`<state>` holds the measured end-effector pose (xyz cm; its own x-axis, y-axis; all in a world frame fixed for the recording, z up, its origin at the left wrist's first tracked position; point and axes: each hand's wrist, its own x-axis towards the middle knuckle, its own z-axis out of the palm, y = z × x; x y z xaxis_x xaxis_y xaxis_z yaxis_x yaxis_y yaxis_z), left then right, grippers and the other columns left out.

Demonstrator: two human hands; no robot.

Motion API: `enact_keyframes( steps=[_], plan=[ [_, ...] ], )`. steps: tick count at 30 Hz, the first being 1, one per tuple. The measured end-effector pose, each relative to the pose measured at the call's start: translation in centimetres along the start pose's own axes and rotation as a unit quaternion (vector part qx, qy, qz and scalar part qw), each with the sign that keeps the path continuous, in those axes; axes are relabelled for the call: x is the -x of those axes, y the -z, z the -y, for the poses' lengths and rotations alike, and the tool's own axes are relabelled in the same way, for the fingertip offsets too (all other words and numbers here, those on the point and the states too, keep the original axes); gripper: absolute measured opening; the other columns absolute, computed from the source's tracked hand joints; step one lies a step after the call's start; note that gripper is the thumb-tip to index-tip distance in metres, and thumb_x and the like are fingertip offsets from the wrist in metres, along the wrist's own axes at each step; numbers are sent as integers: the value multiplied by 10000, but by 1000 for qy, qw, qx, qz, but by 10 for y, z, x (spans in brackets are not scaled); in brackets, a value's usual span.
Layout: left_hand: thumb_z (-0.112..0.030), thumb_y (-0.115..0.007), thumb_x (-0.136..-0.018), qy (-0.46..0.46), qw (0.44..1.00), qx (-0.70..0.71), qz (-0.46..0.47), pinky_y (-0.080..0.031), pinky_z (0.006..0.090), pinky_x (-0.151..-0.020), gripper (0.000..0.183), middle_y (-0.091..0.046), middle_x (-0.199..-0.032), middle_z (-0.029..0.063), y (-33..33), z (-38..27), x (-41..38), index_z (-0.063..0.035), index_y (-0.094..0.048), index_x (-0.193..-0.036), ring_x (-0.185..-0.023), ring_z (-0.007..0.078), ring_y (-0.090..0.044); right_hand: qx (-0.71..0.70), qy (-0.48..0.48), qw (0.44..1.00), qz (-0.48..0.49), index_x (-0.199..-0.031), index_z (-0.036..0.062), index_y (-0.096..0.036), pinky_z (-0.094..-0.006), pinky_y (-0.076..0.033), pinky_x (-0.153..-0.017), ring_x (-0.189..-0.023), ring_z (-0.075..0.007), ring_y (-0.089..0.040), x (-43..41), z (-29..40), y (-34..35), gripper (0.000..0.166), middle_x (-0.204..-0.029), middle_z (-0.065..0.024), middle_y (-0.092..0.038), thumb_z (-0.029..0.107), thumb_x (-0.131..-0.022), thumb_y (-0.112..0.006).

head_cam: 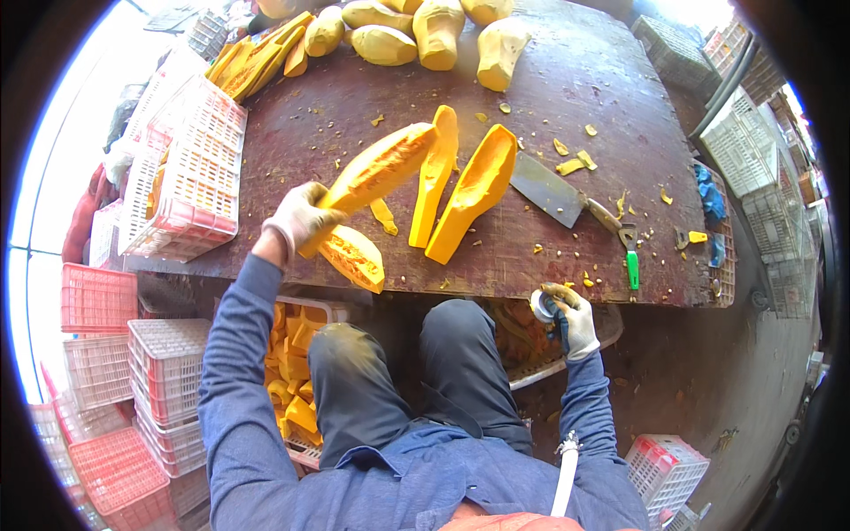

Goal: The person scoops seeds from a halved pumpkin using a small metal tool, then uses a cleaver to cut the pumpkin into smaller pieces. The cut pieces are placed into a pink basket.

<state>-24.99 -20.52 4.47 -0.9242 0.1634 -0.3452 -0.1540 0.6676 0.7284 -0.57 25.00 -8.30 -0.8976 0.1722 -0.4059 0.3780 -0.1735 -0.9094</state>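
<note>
My gloved left hand [302, 216] grips the narrow end of a long peeled squash piece [382, 166], its stringy seed side showing. Below that hand another seedy squash piece [355, 259] lies at the table's front edge. Two hollowed squash pieces [475, 192] rest side by side at the middle. In my gloved right hand [571, 318], near the front edge, is a round metal scraping tool [541, 306]. A cleaver [548, 189] with a wooden handle lies right of the hollowed pieces, and a green-handled peeler [631, 255] lies by its handle.
Whole peeled squashes [438, 33] and a pile of cut slices [262, 56] are at the table's far side. A white plastic crate [192, 172] stands at left. Cut chunks [292, 358] fill a crate beside my knee. Another small peeler [690, 237] lies at right, among scattered seeds and peelings.
</note>
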Motion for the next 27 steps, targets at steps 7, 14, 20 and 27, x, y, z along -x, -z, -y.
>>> enact_keyframes(
  steps=[7, 14, 20, 27],
  plan=[
    [-94, -837, -811, 63, 955, 212, 197, -553, 335, -926, 527, -733, -1136, 146, -147, -50, 85, 65, -645, -1275, -987, 233, -711, -123, 35, 992, -17, -1284, -11, -670, -226, -507, -540, -706, -122, -672, -12, 2, 12, 297, -1070, -106, -738, 94, -1018, -591],
    [-55, -852, -761, 84, 928, 292, 216, -533, 347, -986, 630, -710, -1214, 151, -245, -50, 118, 50, -613, -1334, -1073, 260, -694, -11, 116, 993, -2, -1404, -43, -581, -309, -563, -964, -1105, -190, -685, -20, 1, 11, 597, -1261, -113, -695, -77, -834, -755],
    [-31, -818, -769, 62, 935, 294, 191, -483, 344, -1075, 723, -663, -1333, 171, -259, -54, 143, 31, -547, -1436, -1212, 293, -645, 283, 207, 934, -66, -1394, 70, -631, -357, -554, -954, -1068, -278, -692, -21, -23, 10, 587, -1202, -167, -699, 68, -831, -796],
    [-49, -780, -736, 43, 957, 245, 148, -485, 326, -1043, 704, -677, -1279, 157, -265, -59, 154, 43, -571, -1401, -1163, 262, -655, 489, 280, 808, -172, -1169, 68, -755, -432, -537, -912, -1016, -345, -666, -17, 10, 6, 326, -1121, -180, -696, 122, -848, -771]
  ],
)
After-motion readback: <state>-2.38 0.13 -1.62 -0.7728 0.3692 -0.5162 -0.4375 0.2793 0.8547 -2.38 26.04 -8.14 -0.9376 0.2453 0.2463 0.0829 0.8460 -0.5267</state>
